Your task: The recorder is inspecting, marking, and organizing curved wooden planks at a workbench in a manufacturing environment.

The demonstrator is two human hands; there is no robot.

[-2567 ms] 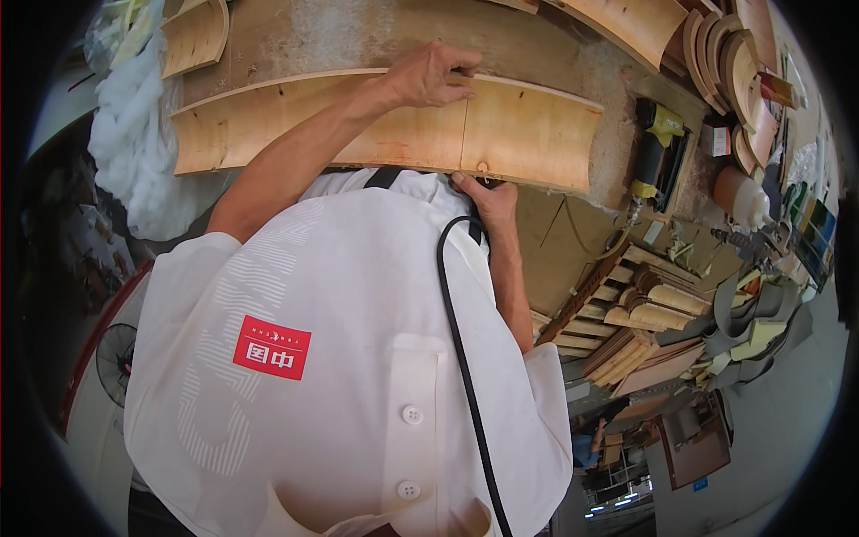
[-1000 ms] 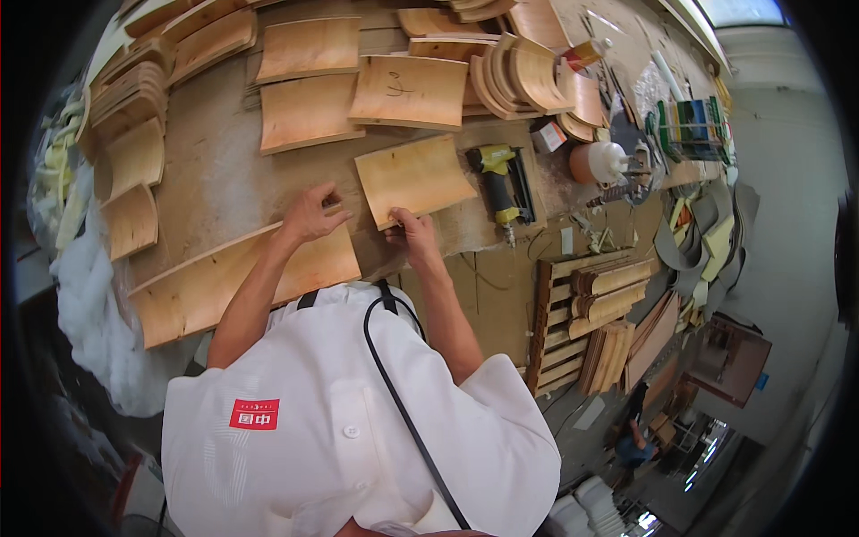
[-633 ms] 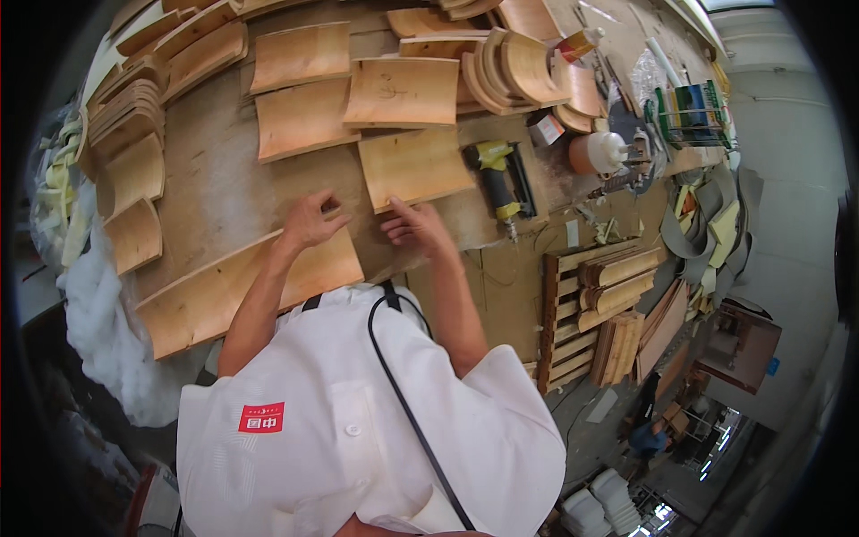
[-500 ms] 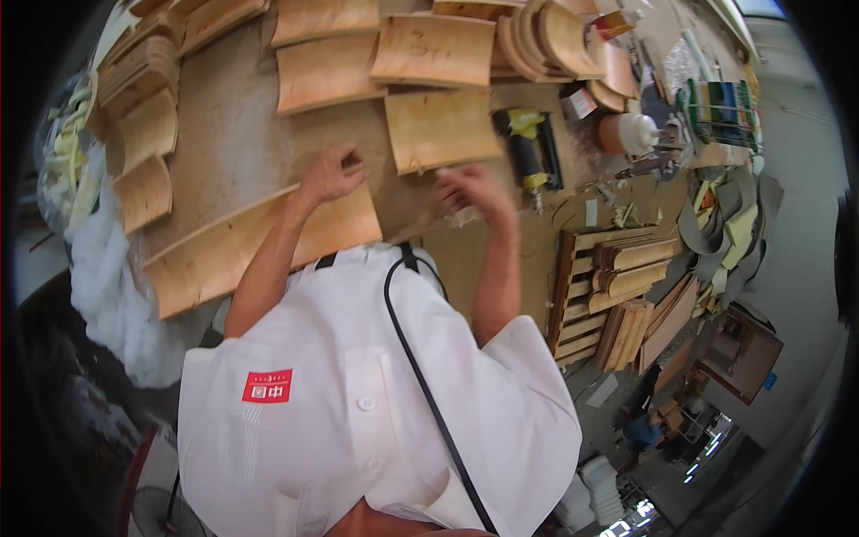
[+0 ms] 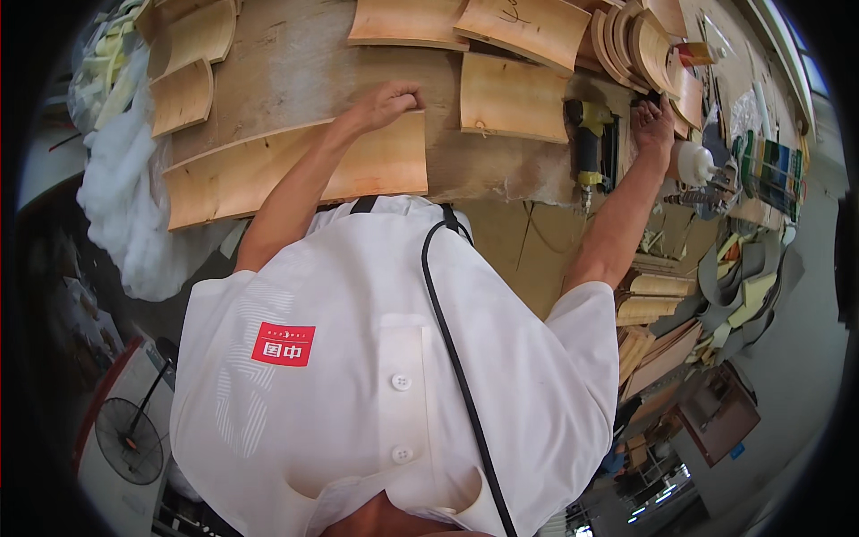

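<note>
My left hand [image 5: 390,103] is closed with curled fingers, just above the far edge of a long curved plywood panel [image 5: 295,170]. Whatever those fingers hold, if anything, is hidden. Stretched out to the far right, my right hand [image 5: 653,127] has bent fingers at a small dark thing beside the stacked curved wood pieces [image 5: 650,49]. What it grips there I cannot make out. Between my hands lies a shorter curved plywood panel [image 5: 514,97]. A yellow and black nail gun [image 5: 588,139] rests just left of my right hand.
More curved panels [image 5: 407,22] line the far side of the workbench [image 5: 286,63]. Right of my right hand stand a capped bottle [image 5: 693,164] and a wire rack [image 5: 769,174]. White stuffing [image 5: 125,224] hangs at the left end. A black cable [image 5: 452,349] crosses my shirt.
My right hand has moved right and away, from the short panel past the nail gun. My left hand stays curled near the long panel. The whole view has shifted.
</note>
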